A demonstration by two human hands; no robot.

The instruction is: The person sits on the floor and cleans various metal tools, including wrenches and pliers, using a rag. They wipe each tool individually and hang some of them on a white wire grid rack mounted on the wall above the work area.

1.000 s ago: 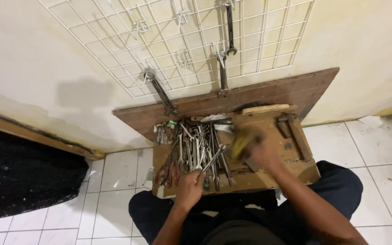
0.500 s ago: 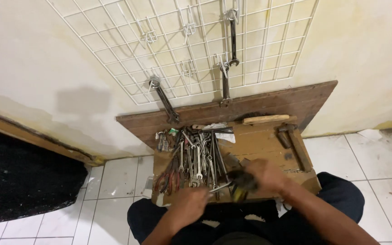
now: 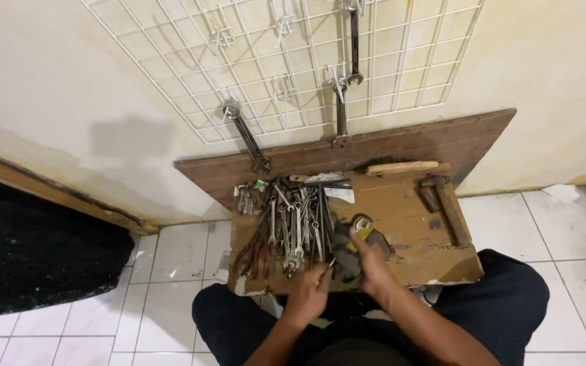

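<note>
My right hand (image 3: 372,263) grips a yellow and black tool (image 3: 363,226) at the near edge of a low wooden board (image 3: 408,203). My left hand (image 3: 310,293) is curled just left of it. Its fingertips pinch the tool's dark near end, where a thin metal tip shows. A pile of several silver wrenches (image 3: 294,224) lies on the board's left half, just beyond my left hand. Red-handled pliers (image 3: 252,252) lie at the pile's left edge.
A hammer (image 3: 444,198) and a wooden handle (image 3: 401,167) lie on the board's right and far side. A white wire grid (image 3: 266,61) on the wall carries three hanging wrenches (image 3: 340,108). A black mat (image 3: 28,251) lies on the tiled floor at left.
My right hand brought the yellow and black tool from the board's middle back to its near edge. My left hand left the wrench pile and met it there.
</note>
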